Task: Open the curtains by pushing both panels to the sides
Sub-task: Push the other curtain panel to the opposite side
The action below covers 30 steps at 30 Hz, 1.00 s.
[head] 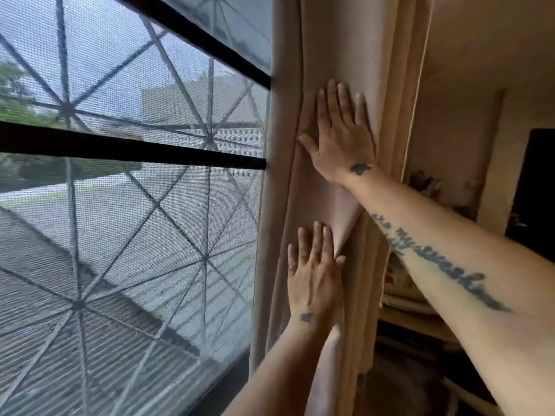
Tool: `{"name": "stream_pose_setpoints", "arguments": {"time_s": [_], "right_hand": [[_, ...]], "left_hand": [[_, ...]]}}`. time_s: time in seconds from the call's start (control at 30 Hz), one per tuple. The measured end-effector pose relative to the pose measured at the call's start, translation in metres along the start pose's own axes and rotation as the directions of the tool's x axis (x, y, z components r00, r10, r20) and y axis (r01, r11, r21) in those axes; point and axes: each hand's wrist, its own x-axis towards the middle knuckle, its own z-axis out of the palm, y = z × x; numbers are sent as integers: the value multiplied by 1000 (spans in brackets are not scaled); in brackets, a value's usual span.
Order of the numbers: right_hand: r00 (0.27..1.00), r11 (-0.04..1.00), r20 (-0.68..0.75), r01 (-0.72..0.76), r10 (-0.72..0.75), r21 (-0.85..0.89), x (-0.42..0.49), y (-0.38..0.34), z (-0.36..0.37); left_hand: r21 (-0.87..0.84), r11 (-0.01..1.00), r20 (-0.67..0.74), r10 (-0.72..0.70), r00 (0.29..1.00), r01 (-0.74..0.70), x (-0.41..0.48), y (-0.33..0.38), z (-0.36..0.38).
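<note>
A beige curtain panel (pixel 339 49) hangs bunched in folds at the right edge of the window (pixel 126 205). My right hand (pixel 342 133) lies flat on the fabric, fingers spread and pointing up. Lower down, my left hand (pixel 313 271) also presses flat against the folds, fingers together. Neither hand grips the cloth. The window to the left is uncovered. No second panel is in view.
The window has a mesh screen, dark frame bars (pixel 120 145) and a metal grille outside. Right of the curtain stand a wall (pixel 480 55), a wooden shelf (pixel 420 322) with items and a dark doorway (pixel 534 187).
</note>
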Motion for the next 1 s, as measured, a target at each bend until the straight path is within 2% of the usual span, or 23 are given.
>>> {"name": "stream_pose_setpoints", "arguments": {"time_s": [0.33,0.7,0.77,0.87,0.93,1.0], "right_hand": [[996,993,54,-65,70,-100,18,43,98],[991,993,87,-94,100,-65,24,83,178],[993,995,79,-88,91,-45,27,88,184],[992,996,92,-87,89,-26,30,94,194],[990,995,104,-94,97,-32,30,99,200],[988,995,119,-91,95,-40,28,104,202]], "left_hand": [[-33,998,99,57,993,-53,72,-18,67],[-56,994,197,105,975,-96,125,-29,141],[4,994,188,111,976,-114,130,-28,148],[157,981,91,99,991,-112,135,-23,154],[109,992,99,58,993,-68,137,-20,156],[71,994,117,79,990,-87,138,-19,169]]}}
